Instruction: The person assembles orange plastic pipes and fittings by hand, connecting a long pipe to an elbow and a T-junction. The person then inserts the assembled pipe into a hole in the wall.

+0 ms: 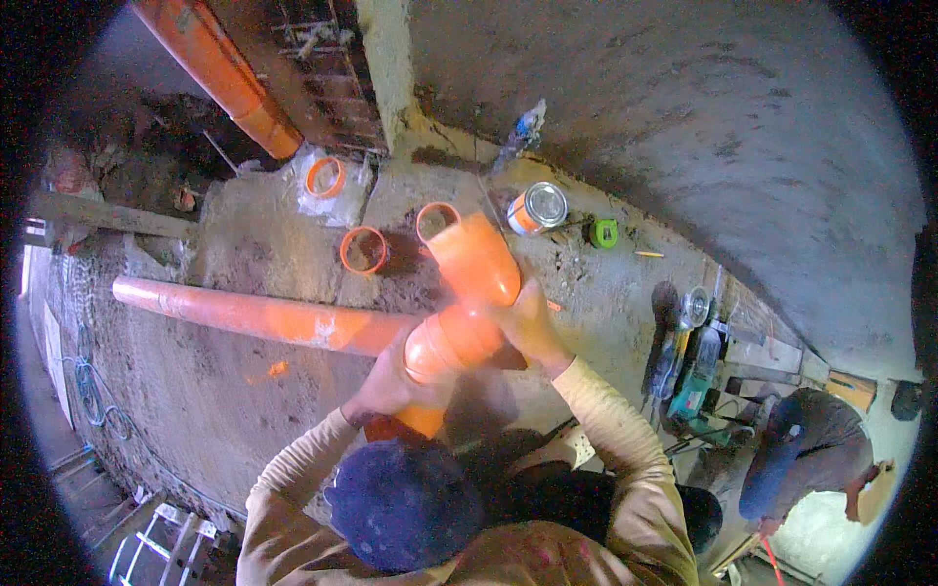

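Note:
My left hand is wrapped round the lower part of an orange plastic pipe fitting. From its upper end bends an orange pipe elbow, touching or joined to it. My right hand grips the elbow near its bend. Below my left hand more orange pipe shows, partly covered by a dark blue cap. Behind the left hand lies a long orange pipe on the floor; I cannot tell whether it connects. An orange ring is partly hidden by the elbow.
Two more orange rings sit farther off. A metal can, a green tape measure and a yellow pencil lie by the wall. At right is a green angle grinder; another orange pipe slants at upper left.

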A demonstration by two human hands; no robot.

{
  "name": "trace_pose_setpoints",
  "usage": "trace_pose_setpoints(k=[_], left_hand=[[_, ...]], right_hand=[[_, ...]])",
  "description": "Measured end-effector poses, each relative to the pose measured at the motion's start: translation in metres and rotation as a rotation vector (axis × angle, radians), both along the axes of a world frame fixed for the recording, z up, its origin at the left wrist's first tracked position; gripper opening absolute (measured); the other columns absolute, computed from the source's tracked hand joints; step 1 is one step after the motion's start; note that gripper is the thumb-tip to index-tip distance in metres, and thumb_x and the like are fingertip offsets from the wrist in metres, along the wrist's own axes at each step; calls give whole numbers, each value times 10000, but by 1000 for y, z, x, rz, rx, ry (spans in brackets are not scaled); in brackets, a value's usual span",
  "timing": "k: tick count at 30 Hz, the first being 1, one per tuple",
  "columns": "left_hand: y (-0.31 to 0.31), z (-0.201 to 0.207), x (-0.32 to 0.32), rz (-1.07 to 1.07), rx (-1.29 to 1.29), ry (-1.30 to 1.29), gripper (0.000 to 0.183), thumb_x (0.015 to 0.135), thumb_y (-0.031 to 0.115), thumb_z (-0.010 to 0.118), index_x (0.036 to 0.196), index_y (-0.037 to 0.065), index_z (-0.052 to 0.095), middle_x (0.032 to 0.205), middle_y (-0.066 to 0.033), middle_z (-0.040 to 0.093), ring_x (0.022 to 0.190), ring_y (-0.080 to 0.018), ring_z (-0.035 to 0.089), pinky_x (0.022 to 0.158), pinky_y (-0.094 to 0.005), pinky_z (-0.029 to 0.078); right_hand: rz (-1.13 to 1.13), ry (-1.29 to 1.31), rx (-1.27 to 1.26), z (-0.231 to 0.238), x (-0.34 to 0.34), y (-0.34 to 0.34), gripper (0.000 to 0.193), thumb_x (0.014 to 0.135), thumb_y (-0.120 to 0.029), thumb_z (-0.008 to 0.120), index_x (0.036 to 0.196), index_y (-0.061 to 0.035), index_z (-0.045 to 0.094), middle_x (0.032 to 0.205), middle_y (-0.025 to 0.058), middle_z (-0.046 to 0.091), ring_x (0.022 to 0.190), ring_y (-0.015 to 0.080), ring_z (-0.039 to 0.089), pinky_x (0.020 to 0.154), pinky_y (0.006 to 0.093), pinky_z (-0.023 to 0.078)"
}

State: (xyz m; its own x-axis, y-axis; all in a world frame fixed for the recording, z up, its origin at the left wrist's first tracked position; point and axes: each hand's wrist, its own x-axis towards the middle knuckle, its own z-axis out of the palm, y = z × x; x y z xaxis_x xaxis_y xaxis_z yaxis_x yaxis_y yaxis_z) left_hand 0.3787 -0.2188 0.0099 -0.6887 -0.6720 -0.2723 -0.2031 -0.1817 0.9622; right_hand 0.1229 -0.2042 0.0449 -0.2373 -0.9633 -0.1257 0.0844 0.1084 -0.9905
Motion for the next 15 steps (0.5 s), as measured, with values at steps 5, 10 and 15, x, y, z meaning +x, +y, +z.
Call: trace_pose_setpoints(k=[5,10,15], left_hand=[[-51,46,-18,-10,518,214,998,709,189,900,1531,-7,370,1414,-110,568,1270,-215,578,1083,-412,475],[-52,27,-31,105,159,194,953,734,120,870,1530,-11,362,1424,-118,549,1296,-211,545,1098,-389,455],[-38,50,-76,404,-41,180,895,828,138,812,1554,-29,317,1492,-158,484,1381,-237,468,1143,-382,412]], right_hand=[[22,-37,-8,16,-20,-41,684,860,-361,806,1375,0,538,1267,112,647,1154,208,626,1002,375,506],[-51,-167,87,15,-25,-40,681,948,-335,733,1480,0,469,1332,106,623,1181,189,620,1003,350,507],[15,19,271,12,12,27,857,854,-299,833,1530,-21,387,1373,110,596,1207,195,610,1041,367,492]])
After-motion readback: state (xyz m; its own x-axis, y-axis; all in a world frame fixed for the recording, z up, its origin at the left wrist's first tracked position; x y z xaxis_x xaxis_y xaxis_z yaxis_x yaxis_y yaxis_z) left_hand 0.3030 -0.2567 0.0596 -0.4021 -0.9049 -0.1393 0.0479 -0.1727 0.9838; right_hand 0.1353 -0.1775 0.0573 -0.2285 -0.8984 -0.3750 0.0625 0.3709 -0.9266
